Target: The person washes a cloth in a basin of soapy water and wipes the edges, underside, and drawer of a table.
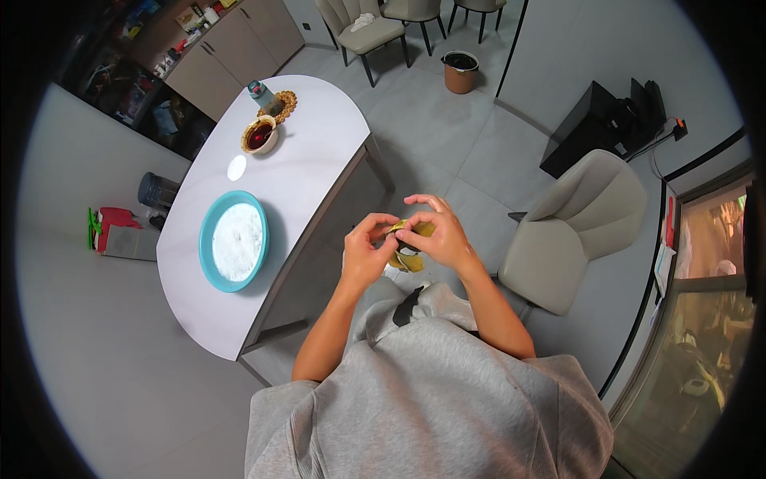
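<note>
My left hand and my right hand meet in front of my body, above the floor beside the table. Thumbs and fingertips of both hands pinch a small, thin yellow-and-dark piece, which looks like a wrapper or peel; I cannot tell which. Part of it hangs below the fingers and part shows behind the right ones. To the left, a turquoise basin of white foam stands on the white table.
Farther along the table are a bowl of dark red liquid, a drink bottle and a brown trivet. A beige chair stands to my right. Beyond it sits a black box. A brown bin is on the floor ahead.
</note>
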The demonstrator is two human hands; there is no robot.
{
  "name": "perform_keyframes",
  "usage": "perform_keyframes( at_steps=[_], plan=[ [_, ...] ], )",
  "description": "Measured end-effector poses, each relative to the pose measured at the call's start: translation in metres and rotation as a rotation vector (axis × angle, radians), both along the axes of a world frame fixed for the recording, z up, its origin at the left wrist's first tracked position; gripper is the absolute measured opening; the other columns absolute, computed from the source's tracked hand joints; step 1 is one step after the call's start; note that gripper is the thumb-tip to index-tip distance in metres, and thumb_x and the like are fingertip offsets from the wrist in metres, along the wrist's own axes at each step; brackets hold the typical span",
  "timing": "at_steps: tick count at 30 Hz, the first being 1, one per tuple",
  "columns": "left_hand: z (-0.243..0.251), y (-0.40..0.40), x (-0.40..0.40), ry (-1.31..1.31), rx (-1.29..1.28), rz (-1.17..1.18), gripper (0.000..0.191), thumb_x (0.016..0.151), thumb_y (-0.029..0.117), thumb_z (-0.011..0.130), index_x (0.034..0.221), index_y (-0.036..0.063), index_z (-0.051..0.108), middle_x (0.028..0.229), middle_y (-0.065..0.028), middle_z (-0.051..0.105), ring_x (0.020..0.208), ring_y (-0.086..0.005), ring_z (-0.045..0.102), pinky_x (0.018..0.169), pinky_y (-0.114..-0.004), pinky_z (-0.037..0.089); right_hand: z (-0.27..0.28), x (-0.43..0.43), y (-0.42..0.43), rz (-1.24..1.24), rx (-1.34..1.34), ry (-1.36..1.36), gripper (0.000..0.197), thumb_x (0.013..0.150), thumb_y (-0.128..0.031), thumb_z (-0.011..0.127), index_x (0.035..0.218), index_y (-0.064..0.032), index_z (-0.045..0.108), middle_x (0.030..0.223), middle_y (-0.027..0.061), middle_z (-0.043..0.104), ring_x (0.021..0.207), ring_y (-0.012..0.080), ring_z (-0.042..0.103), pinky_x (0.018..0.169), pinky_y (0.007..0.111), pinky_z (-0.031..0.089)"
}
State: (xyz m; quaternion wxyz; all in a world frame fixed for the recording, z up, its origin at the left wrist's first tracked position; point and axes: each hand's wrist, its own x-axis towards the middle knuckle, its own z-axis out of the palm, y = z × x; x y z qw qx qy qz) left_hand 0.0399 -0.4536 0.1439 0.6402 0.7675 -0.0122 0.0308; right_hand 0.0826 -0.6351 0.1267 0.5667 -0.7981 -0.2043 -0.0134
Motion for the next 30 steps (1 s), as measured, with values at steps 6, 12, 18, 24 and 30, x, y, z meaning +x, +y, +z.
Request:
perform_keyframes(
  at_steps=[6,12,18,24,30],
  plan=[
    [0.001,0.019,0.003,0.076,-0.32,0.123,0.016,0.09,-0.005,0.068,0.105,-0.0016,0.064,0.093,-0.0069,0.072,0.083,-0.0077,0.066,0.074,-0.02,0.051,-0.001,0.002,-0.007,0.084,0.053,0.014,0.021,0.079,-0.026,0.083,0.091,-0.0098,0.077,0.14,0.0103,0.056,0.134,0.0324,0.047,0.112,0.045,0.036],
    [0.014,0.041,0.006,0.044,-0.29,0.211,0.018,0.091,-0.003,0.07,0.108,-0.0005,0.064,0.088,-0.0054,0.072,0.079,-0.0053,0.062,0.071,-0.018,0.045,-0.024,0.01,-0.034,0.323,-0.168,0.126,0.025,0.083,-0.03,0.08,0.091,-0.0077,0.076,0.132,0.0121,0.062,0.117,0.0284,0.061,0.092,0.038,0.051],
    [0.015,0.062,-0.002,0.006,-0.247,0.281,0.02,0.091,-0.002,0.071,0.11,-0.003,0.066,0.091,-0.0072,0.073,0.083,-0.0069,0.064,0.075,-0.02,0.048,0.013,0.025,-0.04,0.051,-0.056,0.087,0.025,0.087,-0.027,0.076,0.084,-0.0028,0.069,0.09,0.0118,0.071,0.081,0.0241,0.067,0.075,0.033,0.051],
    [0.005,0.065,-0.003,-0.006,-0.097,0.35,0.025,0.092,-0.002,0.07,0.117,-0.0061,0.066,0.096,-0.0099,0.074,0.089,-0.0101,0.067,0.08,-0.021,0.051,0.02,0.027,-0.037,0.224,-0.263,0.151,0.03,0.082,-0.025,0.082,0.081,-0.0024,0.061,0.07,0.0065,0.061,0.064,0.0192,0.056,0.065,0.034,0.048],
    [0.025,0.075,-0.01,0.169,0.18,0.26,0.038,0.094,0.01,0.07,0.13,-0.0004,0.065,0.091,-0.0068,0.074,0.072,-0.0083,0.061,0.067,-0.022,0.05,0.005,0.034,-0.03,0.107,-0.078,0.156,0.033,0.078,-0.023,0.085,0.084,-0.0039,0.059,0.066,0.0023,0.056,0.061,0.013,0.048,0.057,0.03,0.04]
  ],
)
